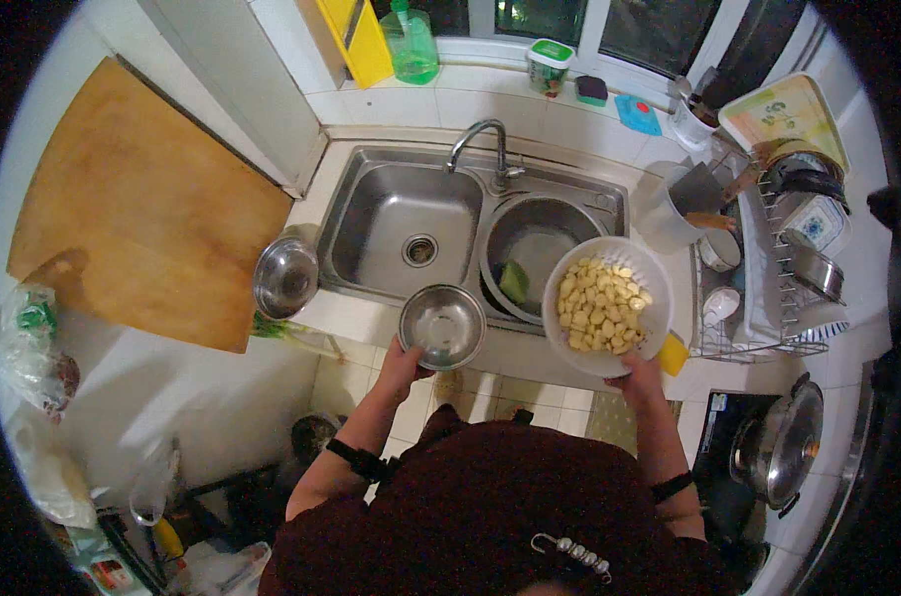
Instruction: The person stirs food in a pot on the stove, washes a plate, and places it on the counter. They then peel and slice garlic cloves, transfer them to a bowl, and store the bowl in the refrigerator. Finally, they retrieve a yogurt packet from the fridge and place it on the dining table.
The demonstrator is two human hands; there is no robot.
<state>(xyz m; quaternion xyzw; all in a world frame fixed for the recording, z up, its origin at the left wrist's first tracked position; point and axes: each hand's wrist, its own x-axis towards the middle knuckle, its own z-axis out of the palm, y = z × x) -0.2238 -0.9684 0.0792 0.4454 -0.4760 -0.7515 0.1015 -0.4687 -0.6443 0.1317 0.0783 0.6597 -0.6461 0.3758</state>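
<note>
My left hand (403, 366) grips the near rim of a small stainless steel bowl (443, 328), held above the front edge of the double sink (402, 160). My right hand (638, 378) holds the near rim of a white plastic bowl or colander (660, 287). Many pale yellow pieces (599, 305), perhaps peeled garlic cloves, lie in it. It overlaps the front right of a large metal basin (543, 223) in the right sink bowl; a green piece (514, 281) lies inside that basin. Some of each hand's fingers are hidden under the rims.
The faucet (501, 156) stands behind the sink. Another steel bowl (286, 278) sits left of it, beside a large wooden board (145, 216). A dish rack (755, 298) and plastic pitcher (662, 212) stand right. A yellow object (673, 355) and lidded pot (781, 447) are nearer.
</note>
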